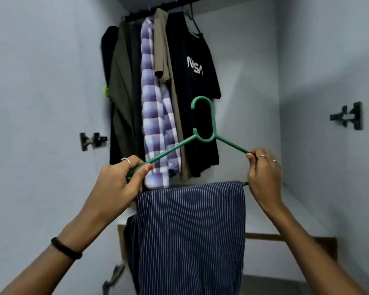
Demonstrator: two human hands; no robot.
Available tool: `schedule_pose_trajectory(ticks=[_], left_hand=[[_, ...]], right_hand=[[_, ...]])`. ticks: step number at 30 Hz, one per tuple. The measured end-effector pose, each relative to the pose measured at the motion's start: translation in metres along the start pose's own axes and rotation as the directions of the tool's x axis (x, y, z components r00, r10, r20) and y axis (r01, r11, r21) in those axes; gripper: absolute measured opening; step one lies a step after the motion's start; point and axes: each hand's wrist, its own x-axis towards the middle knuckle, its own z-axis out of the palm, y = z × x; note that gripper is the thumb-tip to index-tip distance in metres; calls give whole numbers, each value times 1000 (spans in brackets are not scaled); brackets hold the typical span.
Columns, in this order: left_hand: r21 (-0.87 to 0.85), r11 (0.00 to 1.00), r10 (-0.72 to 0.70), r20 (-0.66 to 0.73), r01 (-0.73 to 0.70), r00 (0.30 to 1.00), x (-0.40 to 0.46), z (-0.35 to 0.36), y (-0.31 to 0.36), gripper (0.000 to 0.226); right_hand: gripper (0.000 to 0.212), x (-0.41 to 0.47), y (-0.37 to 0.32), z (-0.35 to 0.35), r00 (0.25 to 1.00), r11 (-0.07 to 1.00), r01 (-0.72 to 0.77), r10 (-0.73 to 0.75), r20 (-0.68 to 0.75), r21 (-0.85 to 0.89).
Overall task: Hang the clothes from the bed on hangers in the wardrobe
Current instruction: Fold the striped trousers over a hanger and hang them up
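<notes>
Green hanger [202,133], striped trousers [190,231] draped between left hand [117,182] grip and right hand [262,177] grip, both closed on it; several garments hung, rail [158,12] placement pending.

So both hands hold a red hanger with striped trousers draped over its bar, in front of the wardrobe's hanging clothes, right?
Nearly. The hanger is green, not red, as the head view shows. The left hand and right hand do hold it, with the striped trousers draped over its bar.
</notes>
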Motion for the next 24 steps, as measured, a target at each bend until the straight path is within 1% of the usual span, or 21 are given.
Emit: schedule_pose_trajectory(ticks=[3, 5, 7, 9, 11, 14, 16, 18, 20, 22, 24], left_hand=[[92, 987, 148, -152, -135, 977, 67, 36, -11, 17], [128, 976, 202, -218, -177, 955, 114, 55, -18, 19], [160, 967, 234, -268, -196, 934, 161, 75, -24, 20], [185, 963, 245, -298, -196, 922, 216, 93, -27, 20], [228, 950, 280, -328, -212, 902, 264, 109, -28, 21], [308, 920, 349, -372, -240, 860, 327, 134, -30, 29], [367, 899, 382, -392, -238, 837, 365, 150, -30, 33], [430, 876, 399, -387, -219, 831, 405, 163, -31, 35], [487, 851, 399, -360, -196, 843, 438, 173, -29, 39], [517, 841, 379, -354, -159, 855, 471, 184, -26, 37], [540, 835, 346, -364, -107, 864, 501, 192, -25, 34]], right_hand=[[18, 53, 32, 37, 999, 991, -1, 6, -38, 132], [18, 91, 47, 58, 999, 971, -18, 29, -45, 236], [18, 132, 67, 80, 997, 957, -6, 27, -66, 292], [20, 180, 85, 102, 992, 957, 22, 15, -126, 291], [25, 221, 103, 120, 982, 967, 43, 6, -189, 250], [27, 262, 127, 138, 973, 959, 58, 7, -229, 278], [24, 272, 145, 151, 974, 952, 93, -26, -226, 290], [20, 276, 164, 165, 973, 952, 133, -73, -218, 276], [18, 280, 181, 178, 976, 953, 131, -76, -204, 273], [17, 283, 200, 188, 978, 948, 136, -82, -193, 286], [17, 285, 217, 199, 985, 943, 106, -56, -163, 316]])
